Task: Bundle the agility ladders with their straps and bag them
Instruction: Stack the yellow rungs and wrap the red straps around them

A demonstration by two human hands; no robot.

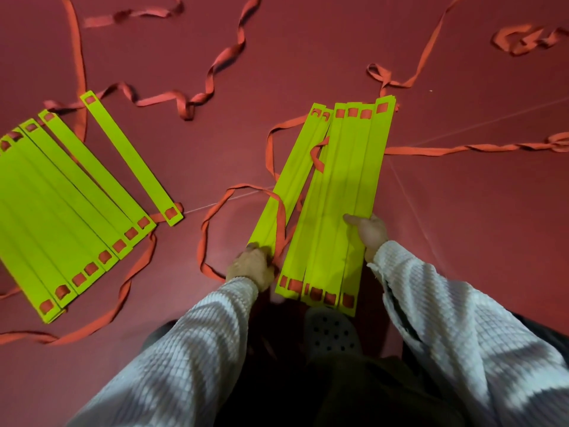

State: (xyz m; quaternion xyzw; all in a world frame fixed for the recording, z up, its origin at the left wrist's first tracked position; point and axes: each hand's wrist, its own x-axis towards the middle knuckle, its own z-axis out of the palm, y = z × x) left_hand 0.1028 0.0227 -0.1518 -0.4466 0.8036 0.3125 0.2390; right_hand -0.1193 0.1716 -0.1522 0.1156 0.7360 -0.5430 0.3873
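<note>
Several yellow-green ladder rungs (335, 192) lie gathered side by side on the floor straight ahead of me, threaded on red straps (277, 211). My left hand (251, 268) grips the near end of the leftmost rungs, with a strap loop running past its fingers. My right hand (369, 232) holds the right edge of the same rung stack, thumb on top. A second ladder (70, 204) lies fanned out at the left, its rungs overlapping, untouched.
Loose red straps (221, 60) wind across the dark red floor (462, 226) behind and beside both ladders, with bunched strap ends at the far right (523, 40). My grey perforated shoe (331, 332) sits just below the near rung ends.
</note>
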